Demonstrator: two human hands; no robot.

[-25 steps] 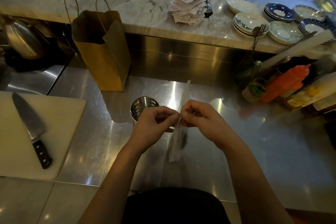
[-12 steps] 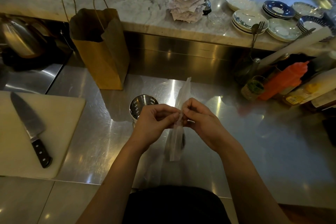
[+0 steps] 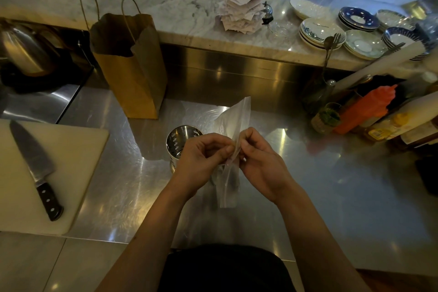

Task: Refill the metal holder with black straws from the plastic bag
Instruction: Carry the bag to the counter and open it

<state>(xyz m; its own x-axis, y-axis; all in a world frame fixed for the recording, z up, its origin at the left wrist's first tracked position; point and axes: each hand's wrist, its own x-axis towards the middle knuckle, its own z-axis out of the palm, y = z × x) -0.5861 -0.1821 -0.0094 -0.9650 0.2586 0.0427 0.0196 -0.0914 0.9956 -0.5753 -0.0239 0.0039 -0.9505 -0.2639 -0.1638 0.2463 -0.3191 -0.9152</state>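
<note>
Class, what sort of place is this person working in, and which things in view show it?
Probably a restaurant or café kitchen pass: order tickets on a spike, stacked plates on the marble counter, and an orange squeeze bottle by the steel worktop.

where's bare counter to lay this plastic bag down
Widest bare steel counter lies right of the right hand, short of the orange squeeze bottle and its neighbouring bottles. A narrower strip runs between the white cutting board and the perforated metal holder. Crowded: the bottle cluster and the stacked plates on the marble ledge.

Inside the plastic bag [image 3: 228, 187], contents seem too blurred.
</note>
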